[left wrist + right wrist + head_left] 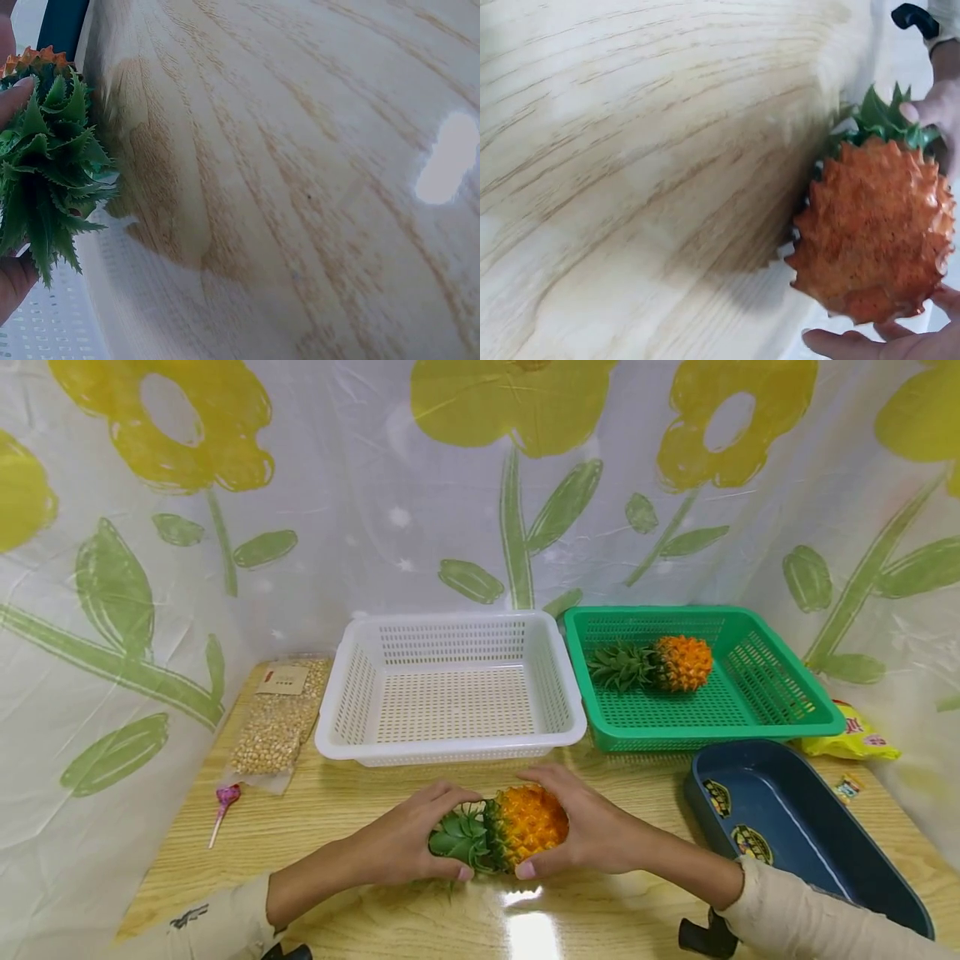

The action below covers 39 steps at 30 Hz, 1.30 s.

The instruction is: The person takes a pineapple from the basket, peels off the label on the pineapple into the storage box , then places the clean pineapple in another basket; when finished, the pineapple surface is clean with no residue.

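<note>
Orange-bodied and green-crowned, a toy pineapple (504, 828) is held lying on its side on the wooden desk (337, 827), just in front of the white basket (450, 689). The fingers (442, 797) of the left hand (405, 842) are curled round the leafy crown; the fingers (551, 777) of the right hand (592, 831) are curled round the orange body, with the thumb pressed against the near side. Both sleeves are seen at the lower edge. The white basket is set at the middle of the desk. Touching its right side, a green basket (780, 693) is seen holding a second toy pineapple (660, 664). A dark blue tray (787, 810) is placed near the right forearm. A yellow snack packet (855, 735) is noted behind it. A vacuum bag of beans (277, 722) and a pink lollipop (225, 802) are lying at far left.
</note>
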{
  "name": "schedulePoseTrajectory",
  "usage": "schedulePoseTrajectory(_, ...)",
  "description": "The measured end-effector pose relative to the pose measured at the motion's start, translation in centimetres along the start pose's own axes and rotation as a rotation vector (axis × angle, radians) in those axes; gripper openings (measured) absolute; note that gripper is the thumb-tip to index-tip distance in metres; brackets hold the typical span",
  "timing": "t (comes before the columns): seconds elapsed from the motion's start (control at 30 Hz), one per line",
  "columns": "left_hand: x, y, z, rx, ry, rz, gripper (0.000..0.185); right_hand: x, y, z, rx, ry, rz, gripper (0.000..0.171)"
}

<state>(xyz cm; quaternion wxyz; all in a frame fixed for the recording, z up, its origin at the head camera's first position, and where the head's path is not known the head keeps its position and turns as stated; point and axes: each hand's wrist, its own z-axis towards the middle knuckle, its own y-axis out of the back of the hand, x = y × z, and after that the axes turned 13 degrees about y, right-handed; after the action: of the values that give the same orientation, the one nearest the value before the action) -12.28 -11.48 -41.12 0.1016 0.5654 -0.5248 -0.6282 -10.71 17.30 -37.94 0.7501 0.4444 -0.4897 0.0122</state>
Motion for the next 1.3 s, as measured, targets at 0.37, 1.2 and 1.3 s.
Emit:
schedulePoseTrajectory(0.37, 0.1, 0.0, 0.1, 0.003, -0.002, 0.004, 0.085, -0.3, -1.5, 1.1, 0.032, -0.018, -0.075, 0.107)
schedulePoseTrajectory(1.2, -0.3, 0.7, -0.7, 0.004, -0.004, 0.001, 0.084, -0.6, -1.0, 1.2, -0.001, 0.034, -0.174, 0.086)
schedulePoseTrajectory(1.3, -0.5, 1.2, -1.0, 0.018, 0.016, -0.015, 0.084, -0.6, -0.5, 0.9, -0.007, 0.038, -0.175, 0.085)
